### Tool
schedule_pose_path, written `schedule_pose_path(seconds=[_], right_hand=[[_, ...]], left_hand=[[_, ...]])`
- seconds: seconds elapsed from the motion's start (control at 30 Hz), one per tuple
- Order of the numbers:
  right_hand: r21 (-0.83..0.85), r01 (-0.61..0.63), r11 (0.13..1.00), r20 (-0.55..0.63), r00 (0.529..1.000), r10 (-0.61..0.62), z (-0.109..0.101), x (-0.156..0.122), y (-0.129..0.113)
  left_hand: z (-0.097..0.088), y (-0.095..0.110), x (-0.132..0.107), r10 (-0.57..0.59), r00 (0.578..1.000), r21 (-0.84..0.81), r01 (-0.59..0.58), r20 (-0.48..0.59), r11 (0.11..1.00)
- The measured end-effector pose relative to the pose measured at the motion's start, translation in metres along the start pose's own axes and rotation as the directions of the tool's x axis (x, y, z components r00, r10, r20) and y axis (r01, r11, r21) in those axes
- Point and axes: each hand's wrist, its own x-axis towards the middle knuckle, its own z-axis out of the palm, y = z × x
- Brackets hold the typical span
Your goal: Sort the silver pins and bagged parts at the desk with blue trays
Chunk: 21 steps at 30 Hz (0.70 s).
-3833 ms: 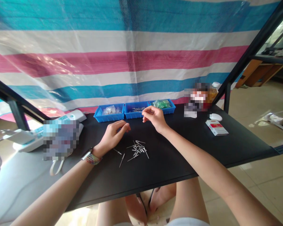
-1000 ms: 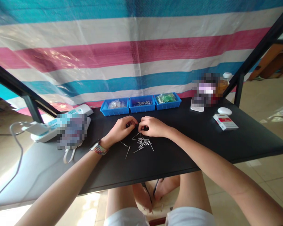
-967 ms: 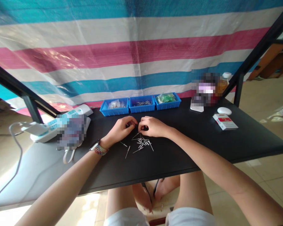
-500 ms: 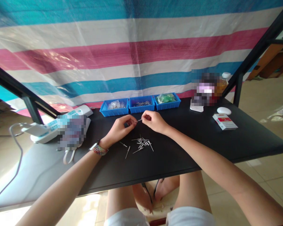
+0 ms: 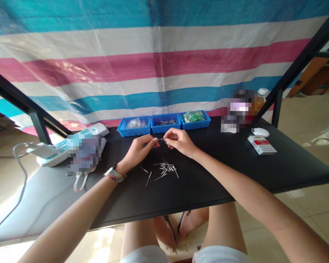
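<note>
Between my two hands, just in front of the blue trays, a thin metal blind rivet (image 5: 161, 139) is stretched across. My left hand (image 5: 139, 149) pinches one end between thumb and fingertips. The other end sits in the pinched fingers of my right hand (image 5: 181, 142); a second small metallic bit shows under those fingertips, too small to name. Nearer to me on the black table (image 5: 203, 179) lies a loose pile of similar rivets (image 5: 167, 168). Two more rivets (image 5: 148, 179) lie a little apart, left of the pile.
Three blue trays stand in a row: one with clear bags (image 5: 120, 129), one with rivets (image 5: 164, 129), one with a green packet (image 5: 196, 126). A power strip (image 5: 63, 146) and a blurred item (image 5: 84, 155) are left. On the right are a cigarette-type box (image 5: 261, 145), a white case (image 5: 261, 132) and a bottle (image 5: 261, 96).
My hands stay at nearly the same spot. The fingers of my right hand have shifted and opened slightly around the rivet. The pile looks unchanged; the view has tilted a little.
</note>
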Motion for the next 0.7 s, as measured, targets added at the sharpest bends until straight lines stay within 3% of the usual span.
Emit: schedule_pose_path(seconds=[0.27,0.53,0.7], right_hand=[[-0.039,-0.004,0.999,-0.023,1.0,0.003,-0.0009,0.0018,0.0077],[0.093,-0.012,0.996,-0.058,0.998,0.018,0.0004,0.0017,0.0052],[0.091,-0.008,0.996,-0.05,0.999,0.012,-0.0002,0.001,0.0029]], left_hand=[[-0.0004,0.0064,-0.0025,-0.037,0.995,-0.026,0.035,-0.093,0.999],[-0.002,0.0026,-0.0012,-0.014,0.996,0.051,0.019,-0.084,0.999],[-0.0007,-0.0032,-0.0012,-0.015,0.998,0.057,0.018,-0.057,0.998]])
